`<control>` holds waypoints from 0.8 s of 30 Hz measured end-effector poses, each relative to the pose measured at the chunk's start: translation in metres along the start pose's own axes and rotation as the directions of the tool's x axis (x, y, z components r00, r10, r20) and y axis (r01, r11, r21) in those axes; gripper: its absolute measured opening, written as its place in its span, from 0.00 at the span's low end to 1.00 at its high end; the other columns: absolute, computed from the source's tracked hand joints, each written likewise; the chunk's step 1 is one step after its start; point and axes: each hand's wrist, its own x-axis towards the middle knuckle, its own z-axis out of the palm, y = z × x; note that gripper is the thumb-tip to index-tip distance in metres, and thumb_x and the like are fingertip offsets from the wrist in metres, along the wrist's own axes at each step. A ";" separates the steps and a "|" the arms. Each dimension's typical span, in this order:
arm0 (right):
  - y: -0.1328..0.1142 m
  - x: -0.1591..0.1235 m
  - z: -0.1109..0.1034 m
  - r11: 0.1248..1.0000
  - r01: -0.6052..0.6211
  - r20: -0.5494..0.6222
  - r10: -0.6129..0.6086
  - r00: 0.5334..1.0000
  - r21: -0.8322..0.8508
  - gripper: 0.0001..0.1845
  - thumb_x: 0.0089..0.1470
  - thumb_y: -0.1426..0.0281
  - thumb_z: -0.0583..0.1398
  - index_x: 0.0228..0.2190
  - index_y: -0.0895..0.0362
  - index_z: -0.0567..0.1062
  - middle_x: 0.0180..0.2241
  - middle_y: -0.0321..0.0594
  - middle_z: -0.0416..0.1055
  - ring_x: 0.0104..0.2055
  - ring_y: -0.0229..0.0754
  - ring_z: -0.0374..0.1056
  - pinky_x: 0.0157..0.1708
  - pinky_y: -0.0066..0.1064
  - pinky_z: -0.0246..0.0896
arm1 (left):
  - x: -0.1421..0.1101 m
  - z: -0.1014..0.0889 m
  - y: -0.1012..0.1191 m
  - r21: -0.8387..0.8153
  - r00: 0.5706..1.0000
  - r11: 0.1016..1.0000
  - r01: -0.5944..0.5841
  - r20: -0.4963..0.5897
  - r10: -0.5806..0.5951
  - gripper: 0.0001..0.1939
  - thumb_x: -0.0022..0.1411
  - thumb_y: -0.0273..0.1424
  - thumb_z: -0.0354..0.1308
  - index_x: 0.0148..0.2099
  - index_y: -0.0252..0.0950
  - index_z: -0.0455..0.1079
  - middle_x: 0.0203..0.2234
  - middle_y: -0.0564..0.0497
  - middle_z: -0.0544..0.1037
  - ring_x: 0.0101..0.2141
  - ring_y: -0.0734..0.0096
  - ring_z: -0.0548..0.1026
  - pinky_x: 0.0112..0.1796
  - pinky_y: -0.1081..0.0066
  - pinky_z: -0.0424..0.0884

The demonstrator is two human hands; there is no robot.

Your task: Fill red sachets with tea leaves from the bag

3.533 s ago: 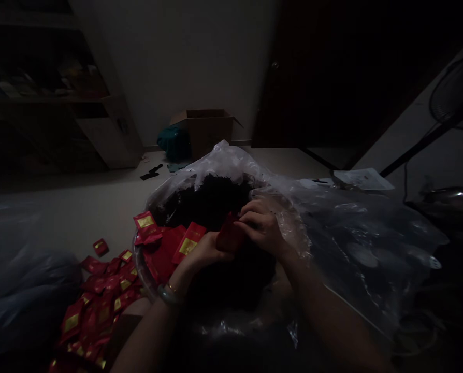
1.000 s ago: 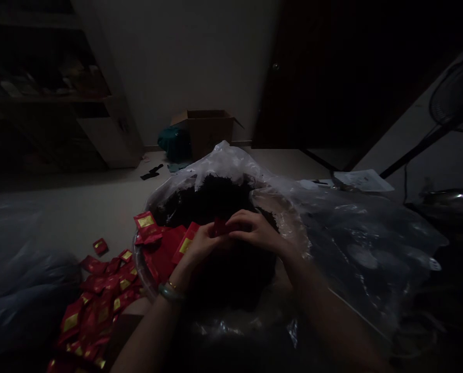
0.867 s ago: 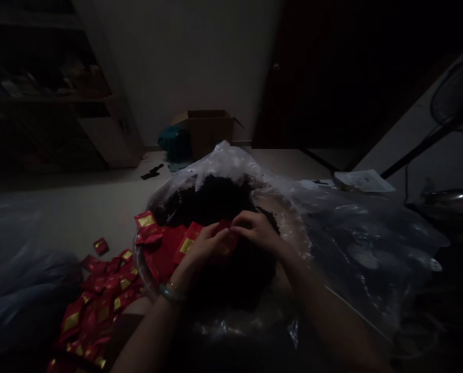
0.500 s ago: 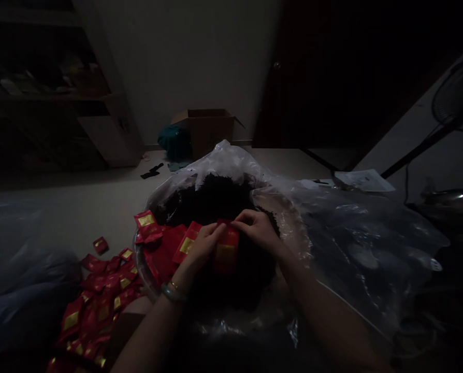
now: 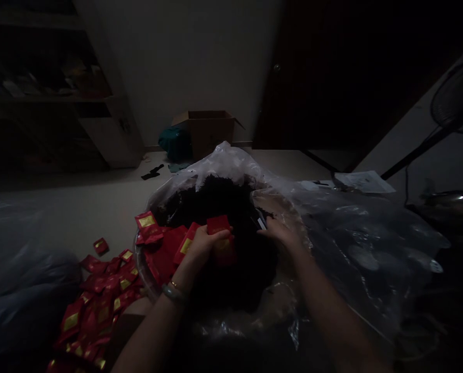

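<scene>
My left hand [image 5: 201, 244] is closed on a red packet [image 5: 219, 224] with a gold label, thumb across its front. It is held over a heap of dark loose leaves [image 5: 219, 194], which look like tea, in a round tub lined with clear plastic [image 5: 231, 155]. At the right side of the heap, my right hand [image 5: 280, 231] grips a small shiny tool [image 5: 260, 221]; its exact kind is too dark to make out. More red packets [image 5: 164, 256] lie on the tub's left side, close to my left wrist.
A pile of red packets [image 5: 103, 290] covers the floor at left, beside a plastic bag [image 5: 29, 295]. Clear plastic sheeting [image 5: 356, 243] spreads to the right. An open cardboard box [image 5: 211, 129] and a green bag [image 5: 175, 142] stand by the wall; a fan [image 5: 454, 98] is at far right.
My right hand has left the packet's top edge, moved right and taken hold of the shiny tool. My left hand still holds the packet, its top now tilted slightly left.
</scene>
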 end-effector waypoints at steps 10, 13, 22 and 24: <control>0.006 0.019 0.031 0.998 -0.040 0.056 0.042 0.998 -0.038 0.32 0.41 0.73 0.66 0.50 0.64 0.67 0.48 0.60 0.69 0.50 0.57 0.68 0.46 0.39 0.62 | -0.002 -0.001 0.004 -0.004 1.000 1.000 0.013 0.023 -0.013 0.24 0.36 0.35 0.73 0.37 0.28 0.77 0.30 0.45 0.81 0.28 0.66 0.78 0.34 0.68 0.73; 0.008 0.020 0.033 1.000 -0.022 0.061 0.022 0.998 0.001 0.41 0.36 0.73 0.69 0.54 0.60 0.65 0.49 0.55 0.68 0.51 0.56 0.67 0.46 0.39 0.62 | -0.001 -0.001 0.003 0.019 1.000 1.000 0.010 0.029 -0.011 0.24 0.36 0.35 0.73 0.37 0.28 0.77 0.30 0.44 0.81 0.28 0.66 0.78 0.34 0.68 0.73; 0.001 0.012 0.023 0.981 0.087 0.002 -0.089 0.996 0.172 0.42 0.39 0.76 0.65 0.57 0.61 0.62 0.48 0.51 0.71 0.46 0.49 0.70 0.46 0.33 0.60 | -0.001 -0.003 0.000 0.075 0.998 0.997 -0.021 0.067 0.016 0.23 0.37 0.35 0.73 0.37 0.29 0.77 0.31 0.45 0.81 0.30 0.65 0.78 0.34 0.69 0.72; -0.005 0.010 0.014 0.972 0.130 -0.044 -0.124 0.991 0.196 0.35 0.43 0.75 0.64 0.55 0.61 0.66 0.48 0.52 0.71 0.48 0.49 0.69 0.47 0.33 0.60 | -0.001 -0.003 0.002 0.091 0.998 0.996 -0.026 0.067 0.020 0.23 0.36 0.35 0.73 0.36 0.29 0.77 0.30 0.45 0.81 0.29 0.65 0.78 0.34 0.68 0.72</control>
